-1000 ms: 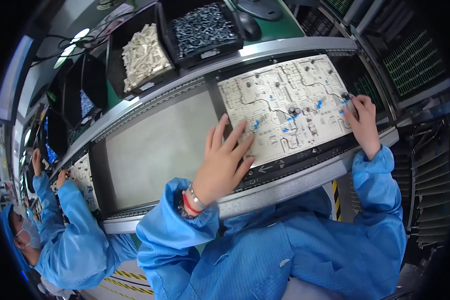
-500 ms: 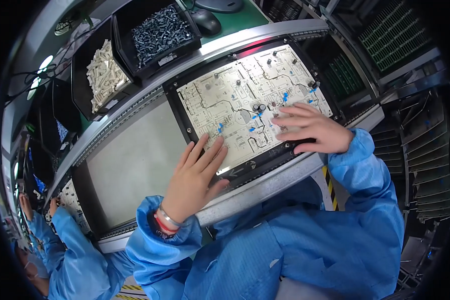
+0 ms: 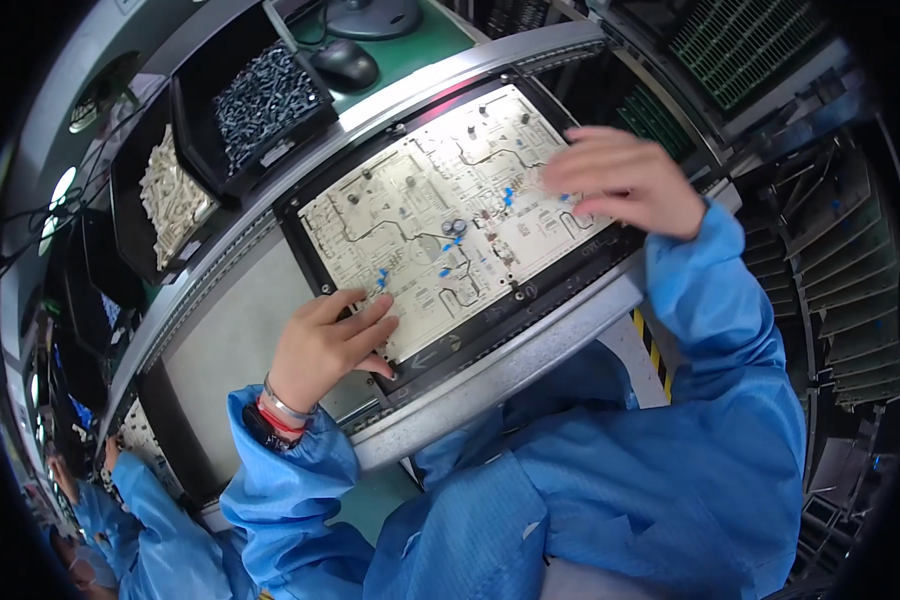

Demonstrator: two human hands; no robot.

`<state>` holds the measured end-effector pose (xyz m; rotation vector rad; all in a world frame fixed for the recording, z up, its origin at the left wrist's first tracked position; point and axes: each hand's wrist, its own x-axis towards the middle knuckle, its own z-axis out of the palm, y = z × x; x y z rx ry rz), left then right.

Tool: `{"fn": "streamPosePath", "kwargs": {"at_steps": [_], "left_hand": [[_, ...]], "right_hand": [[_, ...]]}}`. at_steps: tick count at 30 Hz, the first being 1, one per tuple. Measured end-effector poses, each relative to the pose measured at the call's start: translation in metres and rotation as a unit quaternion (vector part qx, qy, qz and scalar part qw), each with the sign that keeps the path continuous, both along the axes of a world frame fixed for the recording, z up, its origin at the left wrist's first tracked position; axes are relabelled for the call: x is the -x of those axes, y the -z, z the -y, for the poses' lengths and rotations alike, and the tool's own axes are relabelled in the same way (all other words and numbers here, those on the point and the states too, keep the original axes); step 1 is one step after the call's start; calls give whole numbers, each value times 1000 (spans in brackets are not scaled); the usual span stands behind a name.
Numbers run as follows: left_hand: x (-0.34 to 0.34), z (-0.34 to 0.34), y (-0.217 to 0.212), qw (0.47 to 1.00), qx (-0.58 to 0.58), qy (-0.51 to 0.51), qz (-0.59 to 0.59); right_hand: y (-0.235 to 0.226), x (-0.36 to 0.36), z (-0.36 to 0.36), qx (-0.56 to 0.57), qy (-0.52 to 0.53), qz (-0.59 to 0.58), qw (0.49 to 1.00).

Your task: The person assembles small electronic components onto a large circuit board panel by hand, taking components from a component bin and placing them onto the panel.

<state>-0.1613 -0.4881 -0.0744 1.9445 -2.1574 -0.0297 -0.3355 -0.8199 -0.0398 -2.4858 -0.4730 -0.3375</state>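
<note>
A pale circuit board with small black and blue parts on it lies in a black frame in front of me. At the board's near left corner is my left hand, its fingers apart over the edge and its thumb by the frame; I see nothing held in it. Over the right end of the board is my right hand, slightly blurred, fingers stretched out. Its fingertips cover some of the board there, and whether they touch it I cannot tell. Two round capacitors stand near the board's middle.
Black bins of dark small parts and white pieces stand beyond the metal rail. A black mouse lies on the green surface. Racks of boards stand at right. A co-worker's blue sleeve is at lower left.
My left hand has shifted left, off the board's face to its corner. My right hand has moved along the board to its right end. The whole view has shifted somewhat.
</note>
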Motion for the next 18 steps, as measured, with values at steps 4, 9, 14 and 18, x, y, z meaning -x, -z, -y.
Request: {"fn": "streamPosePath", "kwargs": {"at_steps": [4, 9, 14, 18], "left_hand": [[-5, 10, -9, 996, -24, -12, -85], [-19, 8, -14, 969, 20, -121, -216], [-44, 11, 13, 937, 129, -280, -167], [-57, 17, 36, 939, 157, -280, -124]], "right_hand": [[2, 33, 35, 7, 54, -130, 990], [25, 44, 59, -63, -21, -272, 960], [23, 37, 77, -60, 13, -270, 961], [33, 30, 77, -120, 48, -217, 968]]}}
